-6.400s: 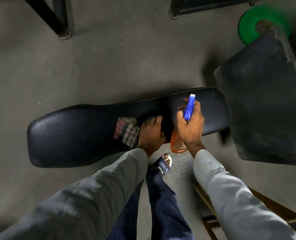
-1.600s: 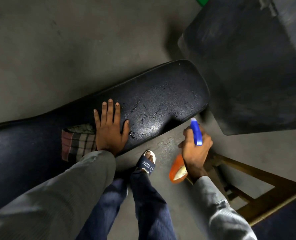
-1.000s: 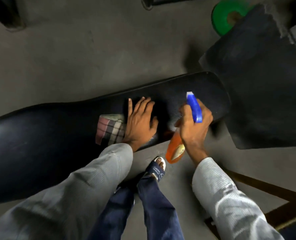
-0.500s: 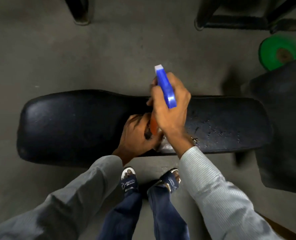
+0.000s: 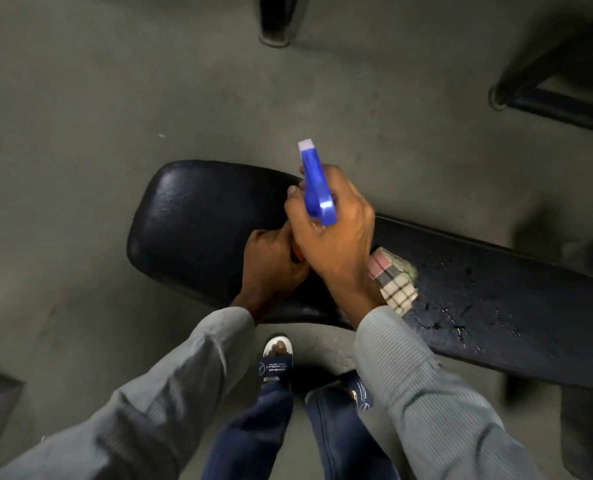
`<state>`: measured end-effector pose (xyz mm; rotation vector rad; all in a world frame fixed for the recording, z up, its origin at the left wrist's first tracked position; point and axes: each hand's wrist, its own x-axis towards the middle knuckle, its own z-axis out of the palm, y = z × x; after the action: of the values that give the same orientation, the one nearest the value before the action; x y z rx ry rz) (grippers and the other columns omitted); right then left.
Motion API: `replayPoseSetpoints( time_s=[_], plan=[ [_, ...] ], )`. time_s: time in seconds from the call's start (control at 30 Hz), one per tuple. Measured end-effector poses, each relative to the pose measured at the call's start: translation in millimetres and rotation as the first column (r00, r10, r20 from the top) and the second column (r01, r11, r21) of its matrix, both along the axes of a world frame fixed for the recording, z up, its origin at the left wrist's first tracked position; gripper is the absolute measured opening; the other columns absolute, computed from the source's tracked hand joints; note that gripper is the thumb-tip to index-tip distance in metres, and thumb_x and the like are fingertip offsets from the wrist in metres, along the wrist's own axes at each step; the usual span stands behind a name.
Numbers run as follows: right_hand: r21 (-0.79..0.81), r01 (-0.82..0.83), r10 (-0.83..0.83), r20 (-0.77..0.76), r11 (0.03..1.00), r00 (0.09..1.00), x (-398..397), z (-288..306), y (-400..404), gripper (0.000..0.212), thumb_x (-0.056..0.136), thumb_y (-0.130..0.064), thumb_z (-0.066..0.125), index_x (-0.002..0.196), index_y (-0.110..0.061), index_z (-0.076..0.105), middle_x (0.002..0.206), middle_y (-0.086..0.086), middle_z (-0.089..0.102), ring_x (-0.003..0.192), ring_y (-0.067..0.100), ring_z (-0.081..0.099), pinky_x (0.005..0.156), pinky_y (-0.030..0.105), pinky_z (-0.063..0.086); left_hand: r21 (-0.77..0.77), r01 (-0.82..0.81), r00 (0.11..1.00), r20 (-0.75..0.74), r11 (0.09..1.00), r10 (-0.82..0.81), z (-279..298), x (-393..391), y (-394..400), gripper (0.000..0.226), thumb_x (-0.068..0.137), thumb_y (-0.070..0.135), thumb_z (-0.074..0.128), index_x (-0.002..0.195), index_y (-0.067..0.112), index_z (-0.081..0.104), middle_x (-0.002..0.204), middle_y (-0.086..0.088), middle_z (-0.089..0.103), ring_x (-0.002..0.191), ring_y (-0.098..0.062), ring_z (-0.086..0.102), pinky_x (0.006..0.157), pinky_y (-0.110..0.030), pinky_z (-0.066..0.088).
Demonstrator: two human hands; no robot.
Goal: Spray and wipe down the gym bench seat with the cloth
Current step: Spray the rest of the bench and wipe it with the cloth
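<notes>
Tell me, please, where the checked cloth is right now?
In the head view, the checked cloth lies on the bench seat, just right of the right hand.

Right hand (image 5: 336, 237) fisted above curled left hand (image 5: 271, 261).

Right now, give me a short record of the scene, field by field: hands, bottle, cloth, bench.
right hand: gripping the spray bottle, blue head up, nozzle pointing away from the person
left hand: on the bench seat, partly hidden under the right hand
cloth: checked, lying on the seat beside the right wrist
bench seat: black, wet droplets on its right part
floor: bare grey concrete
</notes>
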<state>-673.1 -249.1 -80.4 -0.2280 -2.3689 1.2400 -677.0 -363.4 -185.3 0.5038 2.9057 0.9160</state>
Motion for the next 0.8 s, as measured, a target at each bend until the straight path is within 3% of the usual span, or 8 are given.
replayPoseSetpoints(
  time_s=[0.07, 0.17, 0.23, 0.3, 0.4, 0.53, 0.67, 0.8],
  plan=[
    [0.012, 0.033, -0.033, -0.004, 0.999, 0.999, 4, -3, 0, 0.026, 0.094, -0.023, 0.076, 0.115, -0.008, 0.072, 0.090, 0.001, 0.071, 0.076, 0.012, 0.063, 0.077, 0.009, 0.047, 0.011, -0.012, 1.000, 0.019, 1.000, 0.011, -2, -1, 1, 0.046, 0.090, 0.056, 0.050, 0.109, 0.020, 0.071, 0.095, -0.003, 0.078, 0.085, -0.027, 0.073, 0.081, -0.041, 0.053],
    [-0.064, 0.069, -0.067, 0.037, 0.996, 0.997, 14, -9, 7, 0.031, 0.094, -0.025, 0.076, 0.117, -0.006, 0.069, 0.094, 0.002, 0.071, 0.082, 0.018, 0.068, 0.083, 0.033, 0.059, 0.098, -0.032, 0.999, 0.001, 0.995, 0.032, -1, 1, 4, 0.045, 0.088, 0.056, 0.056, 0.104, 0.016, 0.071, 0.090, -0.007, 0.074, 0.077, -0.030, 0.070, 0.071, -0.037, 0.051],
    [-0.093, 0.071, -0.063, 0.081, 0.993, 0.995, 23, -15, 14, 0.032, 0.094, -0.027, 0.077, 0.118, -0.008, 0.069, 0.099, 0.004, 0.073, 0.091, 0.020, 0.072, 0.088, 0.039, 0.060, 0.114, -0.041, 0.999, -0.018, 0.993, 0.044, 0, 5, 6, 0.045, 0.089, 0.056, 0.059, 0.106, 0.016, 0.070, 0.092, -0.007, 0.073, 0.077, -0.027, 0.068, 0.072, -0.031, 0.043],
    [-0.145, 0.039, -0.017, 0.151, 0.989, 0.988, 33, -18, 19, 0.034, 0.094, -0.027, 0.081, 0.121, -0.010, 0.069, 0.103, 0.005, 0.074, 0.097, 0.017, 0.073, 0.091, 0.030, 0.059, 0.114, -0.062, 0.998, -0.021, 0.992, 0.065, -3, 10, 7, 0.039, 0.090, 0.050, 0.067, 0.109, 0.015, 0.069, 0.096, -0.006, 0.072, 0.078, -0.024, 0.068, 0.073, -0.030, 0.040],
    [-0.162, -0.005, 0.034, 0.178, 0.987, 0.983, 46, -23, 25, 0.045, 0.091, -0.021, 0.086, 0.129, -0.007, 0.067, 0.112, 0.005, 0.074, 0.106, 0.013, 0.071, 0.096, 0.014, 0.053, 0.130, -0.103, 0.994, 0.045, 0.986, 0.098, -6, 15, 7, 0.032, 0.091, 0.042, 0.074, 0.109, 0.016, 0.069, 0.101, -0.004, 0.070, 0.081, -0.024, 0.068, 0.070, -0.034, 0.050],
    [-0.204, -0.058, 0.097, 0.183, 0.977, 0.978, 54, -33, 36, 0.058, 0.085, -0.009, 0.082, 0.139, -0.005, 0.061, 0.128, 0.009, 0.067, 0.121, 0.011, 0.065, 0.105, 0.015, 0.048, 0.137, -0.126, 0.987, 0.113, 0.983, 0.111, -11, 20, 8, 0.038, 0.087, 0.047, 0.068, 0.112, 0.019, 0.068, 0.106, -0.003, 0.067, 0.084, -0.025, 0.067, 0.071, -0.031, 0.043],
    [-0.236, -0.032, 0.090, 0.240, 0.971, 0.967, 66, -50, 47, 0.066, 0.079, -0.006, 0.072, 0.144, -0.007, 0.060, 0.136, 0.009, 0.065, 0.130, 0.018, 0.063, 0.113, 0.032, 0.051, 0.046, -0.176, 0.979, 0.111, 0.983, 0.170, -16, 25, 12, 0.046, 0.083, 0.045, 0.079, 0.120, 0.023, 0.064, 0.111, 0.003, 0.068, 0.095, -0.021, 0.068, 0.083, -0.034, 0.038],
    [-0.255, 0.099, -0.002, 0.355, 0.962, 0.935, 81, -81, 57, 0.055, 0.081, -0.018, 0.061, 0.136, -0.016, 0.065, 0.131, 0.004, 0.069, 0.125, 0.024, 0.067, 0.107, 0.053, 0.057, -0.025, -0.470, 0.869, 0.163, 0.882, 0.468, -14, 58, 21, 0.049, 0.074, 0.045, 0.078, 0.114, 0.024, 0.057, 0.107, 0.004, 0.063, 0.104, -0.023, 0.064, 0.090, -0.042, 0.034]
  ],
)
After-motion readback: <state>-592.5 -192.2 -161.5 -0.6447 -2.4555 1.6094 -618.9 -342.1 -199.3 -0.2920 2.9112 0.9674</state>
